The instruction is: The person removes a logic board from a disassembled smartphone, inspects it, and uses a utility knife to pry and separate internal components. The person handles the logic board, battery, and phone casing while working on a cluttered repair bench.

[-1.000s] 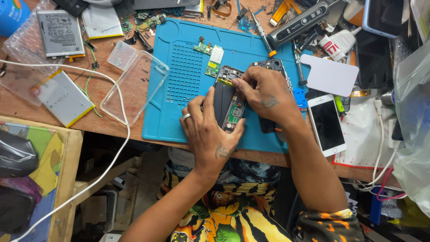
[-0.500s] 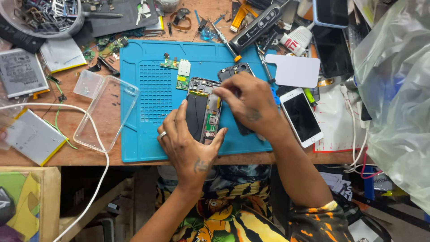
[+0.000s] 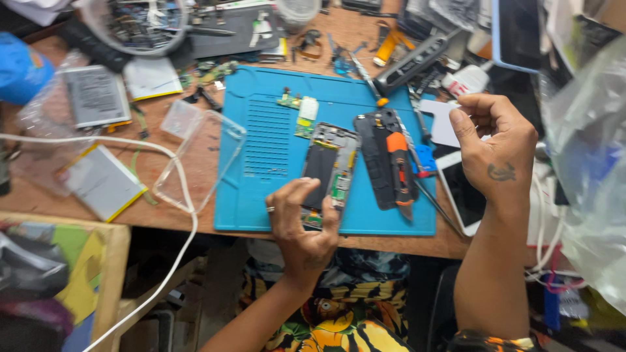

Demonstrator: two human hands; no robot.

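Fingers (image 3: 291,199) of left hand (image 3: 301,225) curled round lower end of opened phone (image 3: 331,171), thumb against its right edge, gripping it flat on blue mat (image 3: 274,150); right hand (image 3: 492,140) now lifted off the phone and drawn out past mat's right edge, loosely curled, holding nothing visible. Black back cover (image 3: 381,160) and orange-handled tool (image 3: 399,166) now uncovered just right of phone; white phone (image 3: 460,189) lying under right wrist

we see blue work mat (image 3: 274,156), brown wooden bench (image 3: 195,215), black opened phone (image 3: 329,173) with green board, orange-black knife (image 3: 399,169) at 3 o'clock, white cable (image 3: 186,208), clear case (image 3: 202,156), floral yellow-green clothing (image 3: 345,319)
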